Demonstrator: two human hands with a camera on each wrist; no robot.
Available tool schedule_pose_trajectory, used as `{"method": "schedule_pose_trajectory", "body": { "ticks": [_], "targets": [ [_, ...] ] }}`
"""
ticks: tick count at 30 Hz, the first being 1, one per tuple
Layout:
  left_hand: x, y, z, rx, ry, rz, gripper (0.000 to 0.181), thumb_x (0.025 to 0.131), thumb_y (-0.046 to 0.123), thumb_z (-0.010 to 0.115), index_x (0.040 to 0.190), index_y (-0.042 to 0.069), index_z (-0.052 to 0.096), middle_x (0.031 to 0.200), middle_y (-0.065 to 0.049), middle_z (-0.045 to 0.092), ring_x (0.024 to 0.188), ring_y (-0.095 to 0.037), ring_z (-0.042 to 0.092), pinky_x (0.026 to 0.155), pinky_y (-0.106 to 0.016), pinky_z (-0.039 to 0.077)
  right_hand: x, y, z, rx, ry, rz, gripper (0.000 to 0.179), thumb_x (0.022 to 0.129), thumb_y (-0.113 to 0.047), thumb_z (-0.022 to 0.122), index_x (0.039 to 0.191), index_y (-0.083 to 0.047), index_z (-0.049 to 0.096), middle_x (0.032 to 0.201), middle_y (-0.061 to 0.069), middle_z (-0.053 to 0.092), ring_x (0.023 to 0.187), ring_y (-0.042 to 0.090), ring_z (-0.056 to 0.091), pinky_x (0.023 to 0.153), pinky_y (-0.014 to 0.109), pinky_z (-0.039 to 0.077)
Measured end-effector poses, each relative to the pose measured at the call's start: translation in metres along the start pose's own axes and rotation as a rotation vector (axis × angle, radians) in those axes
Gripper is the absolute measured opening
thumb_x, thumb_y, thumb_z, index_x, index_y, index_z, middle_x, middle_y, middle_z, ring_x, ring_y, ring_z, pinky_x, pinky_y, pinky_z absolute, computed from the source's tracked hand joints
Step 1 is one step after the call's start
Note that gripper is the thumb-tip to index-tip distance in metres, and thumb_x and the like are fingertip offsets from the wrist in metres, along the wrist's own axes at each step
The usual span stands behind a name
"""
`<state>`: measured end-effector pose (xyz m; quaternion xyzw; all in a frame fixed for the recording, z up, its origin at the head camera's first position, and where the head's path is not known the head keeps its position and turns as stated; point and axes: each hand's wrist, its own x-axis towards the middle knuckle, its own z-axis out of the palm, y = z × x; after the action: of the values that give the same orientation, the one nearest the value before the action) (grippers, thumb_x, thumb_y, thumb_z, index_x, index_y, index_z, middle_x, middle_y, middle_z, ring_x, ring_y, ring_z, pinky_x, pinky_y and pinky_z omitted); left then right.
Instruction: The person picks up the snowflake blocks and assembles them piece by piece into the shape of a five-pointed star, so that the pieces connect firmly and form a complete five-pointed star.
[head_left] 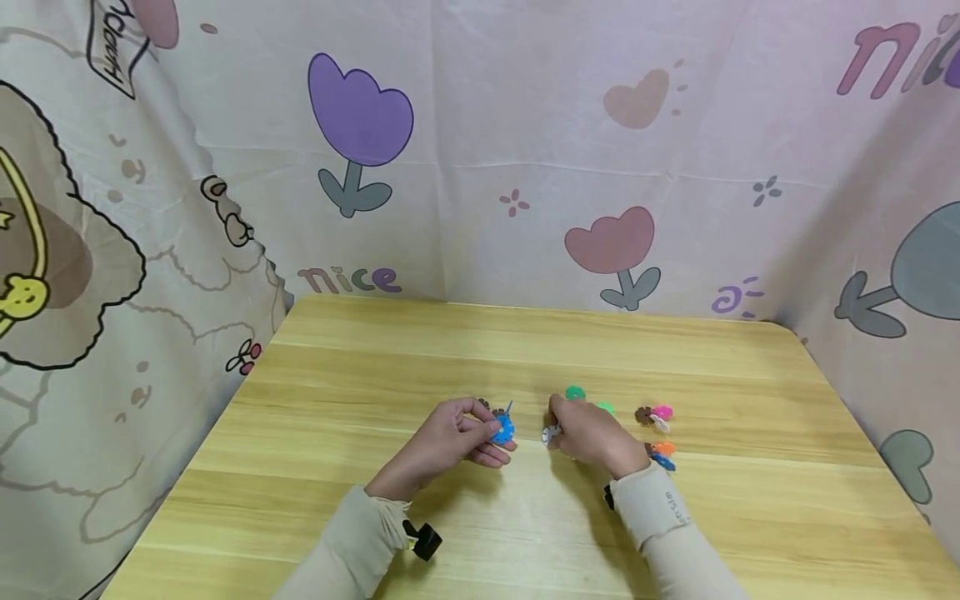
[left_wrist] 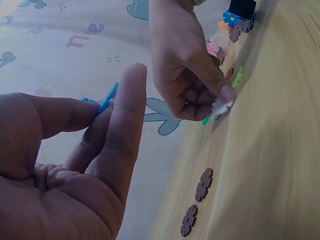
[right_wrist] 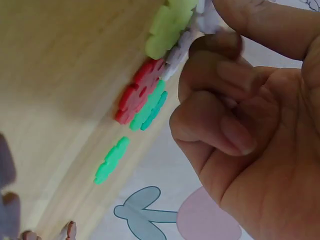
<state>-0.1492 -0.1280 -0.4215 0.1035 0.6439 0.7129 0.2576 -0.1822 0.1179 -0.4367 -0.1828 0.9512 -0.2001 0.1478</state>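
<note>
In the head view my left hand (head_left: 450, 440) pinches blue notched plastic discs (head_left: 503, 430) between thumb and fingers, above the table. Two blue pieces seem joined, one standing out from the other, as the left wrist view shows a blue disc (left_wrist: 108, 99) edge-on. My right hand (head_left: 596, 435), to the right, pinches a white notched disc (head_left: 550, 435) close over the tabletop. Its lower fingers curl toward the palm in the right wrist view. Beside that hand lie a yellow-green disc (right_wrist: 169, 30), a red disc (right_wrist: 140, 92) and green discs (right_wrist: 111, 160).
Two brown discs (left_wrist: 204, 185) lie on the table beyond my left hand. Farther right sit small groups of discs, one with a pink disc (head_left: 663, 412), another with an orange disc (head_left: 664, 448). A printed cloth (head_left: 480, 167) hangs behind the wooden table (head_left: 375, 350).
</note>
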Motion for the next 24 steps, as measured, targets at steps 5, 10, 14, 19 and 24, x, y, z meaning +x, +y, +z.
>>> {"method": "schedule_pose_trajectory", "body": {
  "ticks": [5,10,14,19,24],
  "targets": [
    [0.001,-0.002,0.0,0.021,-0.002,-0.004,0.014,0.106,0.002,0.056,0.112,-0.01,0.054,0.1,-0.027,0.074,0.083,-0.03,0.077,0.079,-0.043,0.064,-0.007,0.001,-0.005,0.05,0.059,-0.143,0.014,0.094,-0.01,0.077,0.089,-0.016,0.065,0.075,-0.007,0.056,0.067,0.011,0.05,0.058,0.028,0.047],
    [0.003,-0.004,-0.001,0.06,0.001,0.009,0.015,0.106,0.005,0.058,0.111,-0.009,0.057,0.097,-0.025,0.075,0.081,-0.029,0.077,0.08,-0.046,0.063,-0.021,-0.005,-0.012,0.208,0.205,-0.356,0.012,0.097,-0.008,0.074,0.089,-0.018,0.072,0.069,-0.009,0.057,0.059,0.004,0.047,0.052,0.023,0.046],
    [0.004,-0.004,-0.001,0.074,-0.002,0.022,0.016,0.106,0.005,0.058,0.112,-0.01,0.058,0.096,-0.025,0.075,0.082,-0.03,0.077,0.08,-0.047,0.063,-0.03,-0.013,-0.012,0.339,0.264,-0.455,0.012,0.099,-0.004,0.07,0.094,-0.015,0.073,0.073,-0.01,0.06,0.058,0.002,0.053,0.05,0.023,0.051],
    [0.003,-0.004,0.001,0.072,-0.013,0.018,0.017,0.106,0.005,0.057,0.114,-0.01,0.056,0.095,-0.025,0.075,0.082,-0.029,0.076,0.078,-0.041,0.064,-0.033,-0.018,-0.008,0.38,0.31,-0.505,0.014,0.099,0.0,0.068,0.094,-0.012,0.072,0.076,-0.01,0.061,0.058,0.003,0.057,0.048,0.022,0.052],
    [0.003,-0.004,0.003,0.072,-0.02,0.019,0.016,0.106,0.004,0.057,0.113,-0.01,0.056,0.093,-0.024,0.075,0.08,-0.026,0.076,0.077,-0.037,0.064,-0.033,-0.02,-0.005,0.363,0.339,-0.548,0.015,0.097,0.002,0.07,0.092,-0.012,0.073,0.075,-0.009,0.062,0.058,0.0,0.056,0.047,0.021,0.051]
  ]
}}
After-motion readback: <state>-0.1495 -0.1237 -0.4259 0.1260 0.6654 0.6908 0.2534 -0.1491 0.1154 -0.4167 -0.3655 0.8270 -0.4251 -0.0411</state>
